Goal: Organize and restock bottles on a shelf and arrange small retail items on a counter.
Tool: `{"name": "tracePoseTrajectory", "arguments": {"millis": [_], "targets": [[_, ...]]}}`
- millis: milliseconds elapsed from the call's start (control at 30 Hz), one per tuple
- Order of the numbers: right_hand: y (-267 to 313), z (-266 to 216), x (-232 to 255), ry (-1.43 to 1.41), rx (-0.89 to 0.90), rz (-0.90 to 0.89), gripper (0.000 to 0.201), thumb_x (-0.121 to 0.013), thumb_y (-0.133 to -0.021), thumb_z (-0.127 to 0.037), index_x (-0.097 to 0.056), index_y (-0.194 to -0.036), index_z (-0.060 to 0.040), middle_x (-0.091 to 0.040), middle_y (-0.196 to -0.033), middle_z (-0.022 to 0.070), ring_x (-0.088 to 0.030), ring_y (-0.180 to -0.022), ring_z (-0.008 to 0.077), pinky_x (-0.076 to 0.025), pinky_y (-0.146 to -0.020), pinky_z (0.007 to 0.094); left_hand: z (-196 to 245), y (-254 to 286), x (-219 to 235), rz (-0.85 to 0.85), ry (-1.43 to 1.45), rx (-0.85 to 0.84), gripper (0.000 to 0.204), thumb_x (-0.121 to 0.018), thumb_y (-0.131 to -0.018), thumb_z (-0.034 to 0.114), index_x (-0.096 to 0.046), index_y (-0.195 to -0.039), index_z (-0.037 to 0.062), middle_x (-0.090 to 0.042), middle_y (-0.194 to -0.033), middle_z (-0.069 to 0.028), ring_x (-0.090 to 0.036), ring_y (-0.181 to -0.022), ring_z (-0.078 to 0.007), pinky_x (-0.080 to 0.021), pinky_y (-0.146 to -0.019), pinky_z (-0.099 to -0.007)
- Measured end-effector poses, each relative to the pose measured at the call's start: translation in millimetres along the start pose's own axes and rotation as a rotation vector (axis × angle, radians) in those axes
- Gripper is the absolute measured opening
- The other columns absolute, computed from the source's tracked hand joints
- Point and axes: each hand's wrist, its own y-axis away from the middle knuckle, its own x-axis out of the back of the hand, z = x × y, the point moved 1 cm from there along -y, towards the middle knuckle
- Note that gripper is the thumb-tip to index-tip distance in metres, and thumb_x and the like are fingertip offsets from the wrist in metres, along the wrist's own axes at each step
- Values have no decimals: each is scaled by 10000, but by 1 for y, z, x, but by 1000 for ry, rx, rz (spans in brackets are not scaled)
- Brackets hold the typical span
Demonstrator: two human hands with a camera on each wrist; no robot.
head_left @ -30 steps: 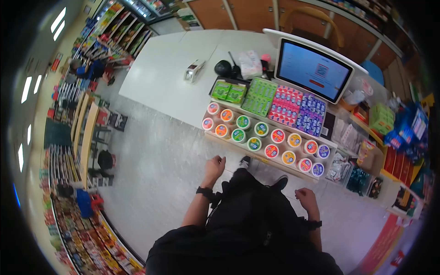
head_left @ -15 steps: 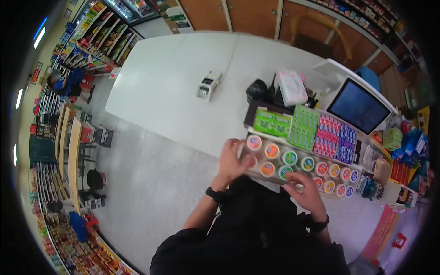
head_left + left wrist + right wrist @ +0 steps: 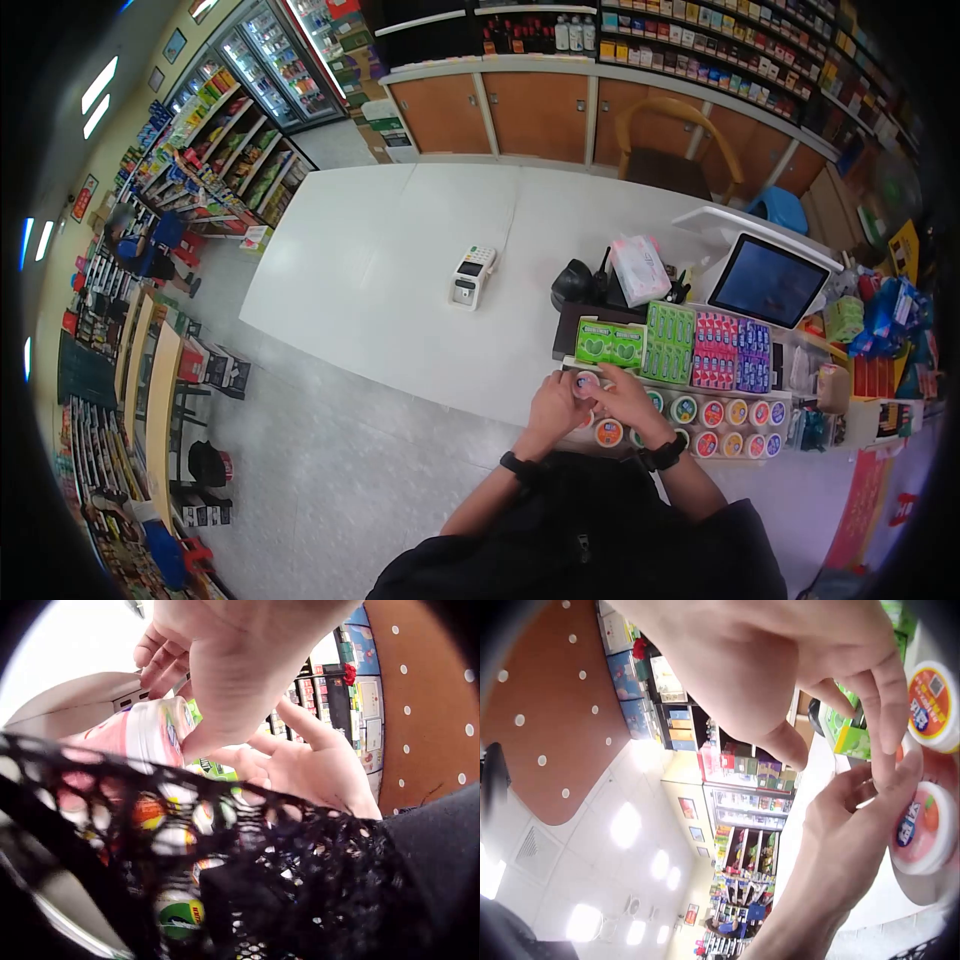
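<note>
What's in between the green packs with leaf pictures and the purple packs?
In the head view, another block of green packs comes first, then pink packs, right next to the purple packs.

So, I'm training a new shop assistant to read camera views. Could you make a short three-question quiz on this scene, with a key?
1. True or false: in the head view, the small white plastic card terminal lies left of the flat, dark-screened monitor.
2. In the head view, which colour ends the row of small rectangular packs on the right? (A) green (B) pink (C) purple
3. What does the person's left hand hold?

Key:
1. True; it lies on the smooth white counter, well left of the monitor.
2. C; the purple packs are at the right end.
3. A round pink-and-white plastic tub.
</note>
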Motion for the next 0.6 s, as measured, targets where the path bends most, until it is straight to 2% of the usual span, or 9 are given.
{"name": "tracePoseTrajectory", "arguments": {"millis": [33, 100, 233, 300, 333, 400, 433, 500, 600], "targets": [[0, -4, 0, -36, -16, -41, 664, -713, -920, -280, -421, -1404, 69, -664, -1035, 127, -650, -654, 117, -502, -508, 231, -2, -1, -4, -8, -12, 21, 423, -753, -740, 251, -615, -1070, 23, -632, -957, -179, -625, -886, -383, -525, -765, -466], [-3, -2, 5, -85, 5, -88, 652, -714, -919, -276, -432, -1394, 69, -662, -1028, 130, -639, -633, 112, -498, -500, 233, 2, 0, -8, -26, -27, 35, 436, -760, -733, 274, -624, -1068, 31, -641, -954, -172, -631, -888, -378, -529, -769, -463], [-4, 3, 14, -55, 86, -119, 596, -713, -921, -251, -471, -1357, 75, -663, -1015, 132, -599, -576, 97, -480, -473, 240, 13, 3, 2, 113, -8, -30, 468, -780, -692, 292, -655, -1062, 33, -653, -921, -158, -645, -838, -350, -534, -742, -444], [29, -44, 27, -133, 77, -166, 546, -729, -901, -275, -546, -1281, 72, -699, -1047, 151, -671, -679, 116, -537, -587, 260, 21, 12, 11, 184, 7, -29, 494, -789, -675, 274, -658, -1084, 30, -643, -912, -144, -627, -778, -318, -527, -705, -408], [33, -40, 28, -163, 43, -147, 546, -729, -901, -275, -546, -1281, 72, -699, -1047, 151, -671, -679, 116, -537, -587, 260, 30, 9, 18, 207, 31, -37, 507, -796, -664, 257, -659, -1095, 29, -639, -906, -132, -614, -744, -294, -522, -683, -384], [40, -33, 34, -244, 276, -12, 560, -741, -885, -258, -545, -1308, 53, -684, -1145, 167, -662, -747, 104, -530, -627, 247, 41, 5, 24, 200, 45, -52, 516, -813, -662, 258, -657, -1101, 36, -637, -921, -127, -630, -772, -300, -533, -686, -385], [43, -32, 38, -260, 264, 6, 560, -741, -885, -258, -545, -1308, 53, -684, -1145, 167, -662, -747, 104, -530, -627, 247, 46, 1, 26, 243, 57, -62, 526, -831, -661, 259, -655, -1107, 43, -635, -937, -123, -646, -799, -307, -544, -689, -386], [47, -33, 44, -170, 292, -18, 617, -746, -877, -255, -506, -1369, 31, -655, -1238, 171, -655, -827, 103, -526, -655, 243, 55, -10, 27, 236, 79, -84, 534, -838, -661, 251, -655, -1117, 42, -633, -935, -115, -645, -791, -289, -542, -679, -377], [42, -31, 45, -190, 380, -10, 668, -752, -873, -272, -472, -1402, 23, -652, -1226, 135, -649, -804, 92, -523, -643, 246, 55, -30, 23, 272, 85, -147, 546, -848, -669, 251, -656, -1136, 43, -631, -939, -101, -630, -761, -253, -532, -663, -363]]}}
